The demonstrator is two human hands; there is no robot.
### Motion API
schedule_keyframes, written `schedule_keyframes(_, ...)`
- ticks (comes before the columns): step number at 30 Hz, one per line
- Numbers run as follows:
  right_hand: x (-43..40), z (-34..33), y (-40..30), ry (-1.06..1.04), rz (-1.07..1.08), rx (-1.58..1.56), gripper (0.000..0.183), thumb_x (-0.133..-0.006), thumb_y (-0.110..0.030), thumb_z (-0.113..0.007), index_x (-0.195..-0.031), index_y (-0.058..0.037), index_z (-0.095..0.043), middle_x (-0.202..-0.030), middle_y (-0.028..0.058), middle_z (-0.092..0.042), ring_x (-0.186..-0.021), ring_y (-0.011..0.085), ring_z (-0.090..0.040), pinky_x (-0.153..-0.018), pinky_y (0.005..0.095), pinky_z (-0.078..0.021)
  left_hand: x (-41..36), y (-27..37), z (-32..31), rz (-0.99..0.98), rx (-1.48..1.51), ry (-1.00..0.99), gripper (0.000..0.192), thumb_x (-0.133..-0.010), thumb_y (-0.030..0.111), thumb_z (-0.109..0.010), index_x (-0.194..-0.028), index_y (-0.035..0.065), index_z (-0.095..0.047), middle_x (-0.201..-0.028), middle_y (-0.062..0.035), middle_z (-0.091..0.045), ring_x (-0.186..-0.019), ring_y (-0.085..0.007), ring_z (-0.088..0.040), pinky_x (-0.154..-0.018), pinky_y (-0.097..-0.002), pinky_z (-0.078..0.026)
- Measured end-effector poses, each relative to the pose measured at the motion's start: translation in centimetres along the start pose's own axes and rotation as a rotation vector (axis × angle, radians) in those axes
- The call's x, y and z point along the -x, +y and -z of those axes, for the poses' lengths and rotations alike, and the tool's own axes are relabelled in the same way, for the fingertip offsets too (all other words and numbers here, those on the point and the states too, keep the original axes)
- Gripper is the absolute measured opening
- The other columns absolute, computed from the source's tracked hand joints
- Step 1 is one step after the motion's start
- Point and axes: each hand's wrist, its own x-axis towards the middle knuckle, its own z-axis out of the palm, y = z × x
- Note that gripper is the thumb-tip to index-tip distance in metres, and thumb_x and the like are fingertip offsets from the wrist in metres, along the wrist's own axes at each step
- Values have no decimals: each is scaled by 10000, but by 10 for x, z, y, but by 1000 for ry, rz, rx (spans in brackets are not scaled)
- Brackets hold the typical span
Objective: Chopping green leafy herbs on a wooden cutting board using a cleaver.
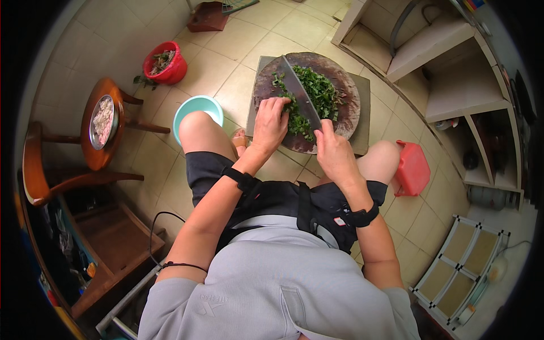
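Observation:
A round, dark-stained chopping block (272,72) stands low in front of me on a square slab. My right hand (338,155) is closed on the handle of a wide-bladed cleaver (302,91), whose blade runs diagonally across the block, its far end pointing up and left. Chopped leafy greens (316,87) are heaped to the right of the blade. A smaller lot of greens (297,123) lies to its left. My left hand (272,123) rests at the block's left side, fingers bent, fingertips on the edge of those greens. Whether the fingers pinch any leaves is hidden.
Left of the block are a light-blue basin (199,104), a red bucket (170,70) of plant scraps, and a wooden chair (87,127) bearing a metal dish (103,121) of pale, pinkish pieces. A red plastic stool (414,168) stands by my right knee. Open shelves (446,89) line the right.

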Motion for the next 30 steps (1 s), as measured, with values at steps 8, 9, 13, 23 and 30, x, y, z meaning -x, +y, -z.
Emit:
schedule_keyframes(8,-10,-13,-15,-108,-54,102,146,-982,-112,-461,-1023,0,-378,-725,276,-621,-714,498,-606,-609,574,-460,-10,-4,1,-80,-62,-34,230,-735,-36,-618,-955,31,-621,-976,-120,-631,-947,-330,-583,-841,-397,-483)
schedule_keyframes(9,-14,-14,-13,-107,-57,103,146,-982,-112,-461,-1023,0,-378,-725,276,-621,-714,498,-606,-609,574,-460,-10,-4,1,-81,-59,-37,230,-735,-36,-618,-955,31,-621,-976,-120,-631,-947,-330,-583,-841,-397,-483)
schedule_keyframes(13,-36,-20,-2,-60,-35,88,166,-968,-113,-480,-1038,6,-387,-771,292,-632,-745,496,-619,-638,570,-484,-8,-3,2,-115,-24,-91,238,-742,-46,-602,-970,24,-609,-952,-125,-609,-938,-330,-570,-840,-405,-486)
schedule_keyframes(23,-21,20,10,-45,-422,-326,166,-974,-169,-521,-1011,-28,-442,-729,265,-626,-656,435,-647,-575,517,-486,-25,16,-5,142,231,7,297,-862,36,-567,-1158,20,-566,-1030,-164,-618,-962,-335,-589,-860,-414,-467)
schedule_keyframes(30,-13,28,15,140,-130,-170,163,-987,-165,-511,-1016,-23,-437,-779,280,-625,-777,479,-611,-611,536,-447,-41,-7,7,40,211,1,371,-837,79,-585,-1206,33,-575,-1158,-151,-600,-1031,-305,-593,-945,-382,-460)
